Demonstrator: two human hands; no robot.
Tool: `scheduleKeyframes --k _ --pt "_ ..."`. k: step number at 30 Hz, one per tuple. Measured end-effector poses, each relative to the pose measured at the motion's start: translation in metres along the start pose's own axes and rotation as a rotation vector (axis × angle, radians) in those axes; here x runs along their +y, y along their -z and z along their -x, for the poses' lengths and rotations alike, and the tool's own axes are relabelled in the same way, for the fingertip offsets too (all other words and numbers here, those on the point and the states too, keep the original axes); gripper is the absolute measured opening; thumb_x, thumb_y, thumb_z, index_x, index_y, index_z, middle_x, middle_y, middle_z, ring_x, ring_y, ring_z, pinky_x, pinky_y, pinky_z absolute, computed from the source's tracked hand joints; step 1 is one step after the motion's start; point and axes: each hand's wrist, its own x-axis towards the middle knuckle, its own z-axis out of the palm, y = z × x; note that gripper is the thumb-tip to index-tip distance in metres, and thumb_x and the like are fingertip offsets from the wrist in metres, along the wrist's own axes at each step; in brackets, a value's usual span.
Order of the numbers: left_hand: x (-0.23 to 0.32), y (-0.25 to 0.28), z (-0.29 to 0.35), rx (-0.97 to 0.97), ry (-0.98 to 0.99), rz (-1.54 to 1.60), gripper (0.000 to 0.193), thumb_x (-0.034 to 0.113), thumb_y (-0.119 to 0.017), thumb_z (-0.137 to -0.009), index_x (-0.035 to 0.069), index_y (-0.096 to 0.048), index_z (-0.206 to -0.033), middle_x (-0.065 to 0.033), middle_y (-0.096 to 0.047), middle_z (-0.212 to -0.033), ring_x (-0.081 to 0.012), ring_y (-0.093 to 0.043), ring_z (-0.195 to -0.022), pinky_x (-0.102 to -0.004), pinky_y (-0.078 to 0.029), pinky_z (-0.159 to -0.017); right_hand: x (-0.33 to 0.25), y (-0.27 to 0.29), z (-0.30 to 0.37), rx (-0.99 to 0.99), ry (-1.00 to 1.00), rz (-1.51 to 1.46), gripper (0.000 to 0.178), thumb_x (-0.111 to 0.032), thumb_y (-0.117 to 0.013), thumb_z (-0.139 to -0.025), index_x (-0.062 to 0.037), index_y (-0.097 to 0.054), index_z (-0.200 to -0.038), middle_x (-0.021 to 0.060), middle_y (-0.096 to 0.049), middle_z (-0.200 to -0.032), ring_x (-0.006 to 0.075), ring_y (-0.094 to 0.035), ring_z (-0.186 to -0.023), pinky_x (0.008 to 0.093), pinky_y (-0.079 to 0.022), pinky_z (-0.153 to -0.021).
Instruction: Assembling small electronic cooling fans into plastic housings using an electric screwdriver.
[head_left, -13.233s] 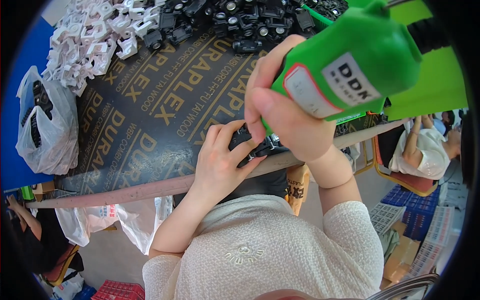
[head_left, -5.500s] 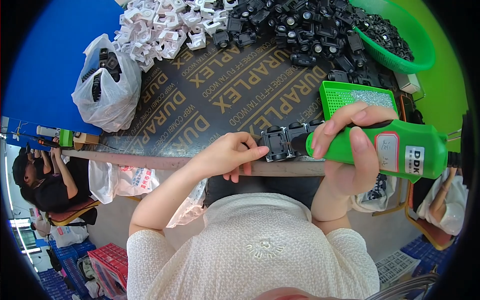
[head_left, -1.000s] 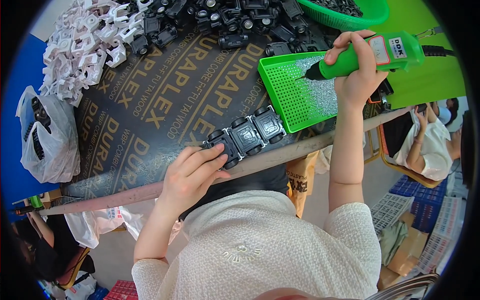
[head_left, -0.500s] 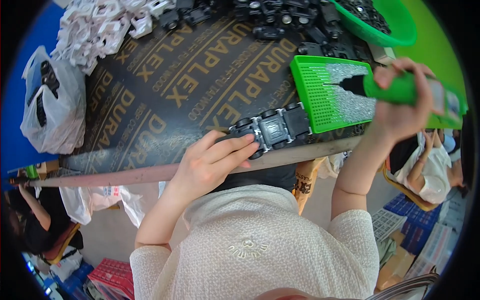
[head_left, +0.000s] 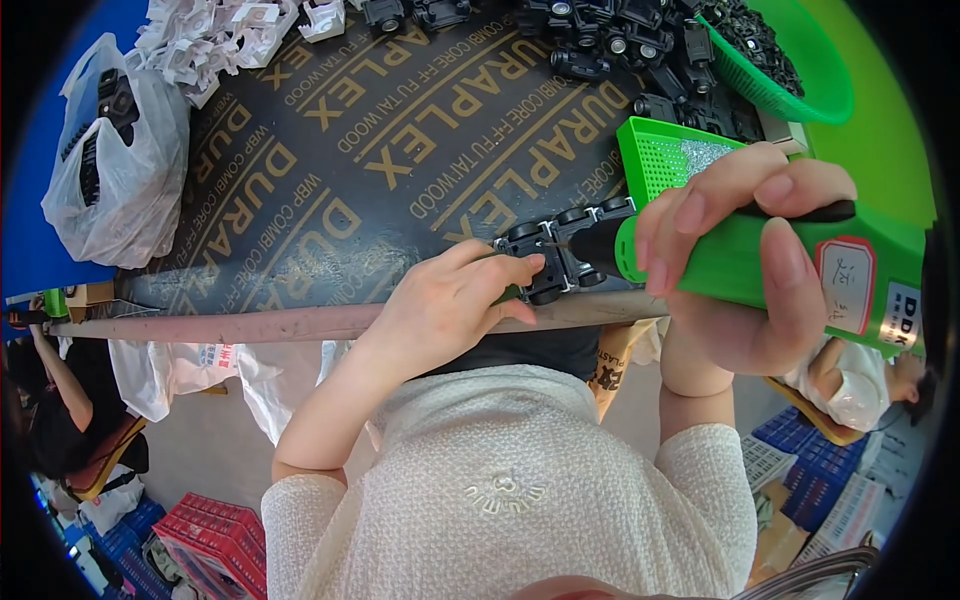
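Near the table's front edge lies a black toy car chassis (head_left: 580,262) with its wheels showing. My left hand (head_left: 445,305) grips its left end, the fingers bent over it. A green electric screwdriver (head_left: 740,255) is wrapped in the fingers of my right hand (head_left: 760,290). The tool's black nose points left at the chassis and its thin bit reaches the underside; whether it sits in a screw I cannot tell. Behind the tool, a green perforated tray (head_left: 650,160) holds small silvery screws (head_left: 705,155), partly hidden by my right hand.
White plastic parts (head_left: 215,45) are heaped at the back left, above a white plastic bag (head_left: 125,190) with black parts. Several black toy cars (head_left: 620,40) pile up at the back, beside a green basket (head_left: 770,95) of dark pieces. Other people sit at both sides.
My right hand has brought the screwdriver from above the screw tray down and left to the chassis. My left hand has shifted slightly right with the chassis.
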Motion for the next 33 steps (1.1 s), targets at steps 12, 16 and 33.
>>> scheduleKeyframes --k 12,16,33 --pt "0.004 0.002 -0.003 -0.049 -0.027 -0.032 0.019 0.014 -0.073 -0.075 0.007 -0.056 -0.083 -0.0019 -0.063 -0.09 -0.0211 -0.057 -0.078 -0.0325 -0.051 -0.065 0.003 -0.03 -0.011 0.056 -0.128 0.204 0.015 -0.007 -0.05 -0.088 -0.0035 -0.041 -0.101 0.0171 -0.055 -0.078 0.0198 -0.052 -0.049 0.0327 -0.047 -0.049" --pt "0.004 0.002 -0.004 -0.067 -0.041 -0.064 0.019 0.013 -0.072 -0.075 0.007 -0.055 -0.082 -0.0017 -0.062 -0.089 -0.0214 -0.057 -0.078 -0.0325 -0.051 -0.065 0.008 -0.026 -0.019 -0.01 -0.164 0.32 0.012 -0.005 -0.051 -0.087 -0.0024 -0.042 -0.094 0.0156 -0.055 -0.073 0.018 -0.051 -0.048 0.0303 -0.047 -0.047" --pt "0.003 0.0 -0.004 -0.051 -0.032 -0.037 0.026 0.005 -0.077 -0.065 0.004 -0.055 -0.079 -0.0054 -0.067 -0.1 -0.026 -0.06 -0.08 -0.0339 -0.051 -0.065 -0.023 0.091 0.009 0.573 0.201 0.214 0.019 -0.009 -0.048 -0.088 0.005 -0.049 -0.101 0.0248 -0.061 -0.083 0.0259 -0.056 -0.048 0.0358 -0.048 -0.049"
